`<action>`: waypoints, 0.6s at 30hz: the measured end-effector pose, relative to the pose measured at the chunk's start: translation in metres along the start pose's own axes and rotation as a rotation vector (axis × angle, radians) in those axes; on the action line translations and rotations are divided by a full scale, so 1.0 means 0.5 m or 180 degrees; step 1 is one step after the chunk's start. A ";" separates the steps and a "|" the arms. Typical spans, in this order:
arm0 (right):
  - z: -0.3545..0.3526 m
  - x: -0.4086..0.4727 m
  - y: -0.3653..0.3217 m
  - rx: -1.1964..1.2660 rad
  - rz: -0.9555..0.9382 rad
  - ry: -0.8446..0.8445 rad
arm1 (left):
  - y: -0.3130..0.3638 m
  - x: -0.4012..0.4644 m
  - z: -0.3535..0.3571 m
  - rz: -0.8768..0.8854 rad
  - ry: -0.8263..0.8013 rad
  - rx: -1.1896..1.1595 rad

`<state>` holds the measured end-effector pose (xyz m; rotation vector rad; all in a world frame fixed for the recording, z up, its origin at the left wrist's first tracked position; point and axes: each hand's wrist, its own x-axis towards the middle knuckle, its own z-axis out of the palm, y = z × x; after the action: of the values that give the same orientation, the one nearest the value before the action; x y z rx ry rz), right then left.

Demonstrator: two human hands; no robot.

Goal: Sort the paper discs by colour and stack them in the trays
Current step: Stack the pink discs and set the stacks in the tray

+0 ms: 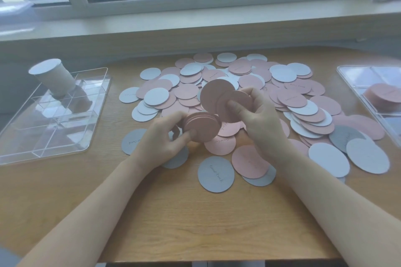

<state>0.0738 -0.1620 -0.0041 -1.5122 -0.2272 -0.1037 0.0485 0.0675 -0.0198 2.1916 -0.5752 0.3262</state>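
Collection of pink discs is proceeding above the desk (195,219): the left hand (161,136) is keeping its grip closed around a small squared pink stack (202,127), while the right hand (258,115) is pinching a loose fan of pink discs (221,97) just above it. The mixed pile (249,84) is still lying spread between the left tray (65,149), holding a tall grey stack (54,76), and the right tray (347,80), holding pink ones. Judging by this, the next move is calling for merging both handfuls, aligning edges, and carrying them to the right tray.

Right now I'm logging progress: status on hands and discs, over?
Left hand grips pink stack. Right hand pinches more pink discs. Mixed pile unsorted on table. Nothing blocking right tray.
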 end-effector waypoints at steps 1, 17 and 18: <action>-0.003 0.001 -0.001 -0.0134 -0.0054 0.0059 | -0.001 0.000 -0.002 -0.0025 0.0032 -0.0034; -0.006 -0.006 -0.003 -0.1372 -0.0173 -0.0426 | -0.014 0.000 0.000 -0.0206 0.0162 -0.0141; -0.007 -0.006 -0.002 -0.1424 -0.0151 -0.0450 | -0.014 0.000 0.001 -0.0213 0.0165 -0.0145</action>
<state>0.0709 -0.1656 -0.0037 -1.9626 -0.3709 -0.0888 0.0520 0.0711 -0.0245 2.1468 -0.4751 0.3302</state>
